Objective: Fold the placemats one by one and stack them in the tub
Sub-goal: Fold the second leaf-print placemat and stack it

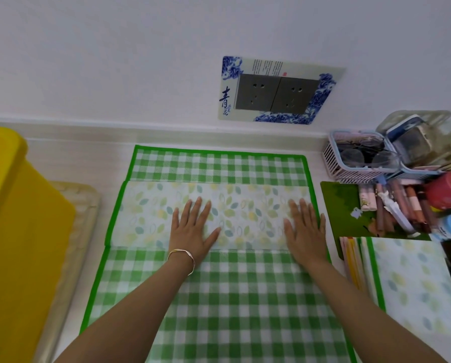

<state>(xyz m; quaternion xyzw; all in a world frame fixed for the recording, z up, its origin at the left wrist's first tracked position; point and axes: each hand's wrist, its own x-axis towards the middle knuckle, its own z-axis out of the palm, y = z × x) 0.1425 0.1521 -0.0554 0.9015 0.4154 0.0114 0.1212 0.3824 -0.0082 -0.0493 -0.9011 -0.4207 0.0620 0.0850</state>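
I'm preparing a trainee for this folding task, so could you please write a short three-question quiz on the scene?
1. True or false: the left hand and right hand both lie flat on the leaf-print flap folded over the checked placemat.
2. Multiple choice: the yellow tub stands A) left of the placemat, B) right of it, C) on top of it.
3. Fill in: the bracelet is worn on the ___ wrist.
Key: 1 true; 2 A; 3 left.
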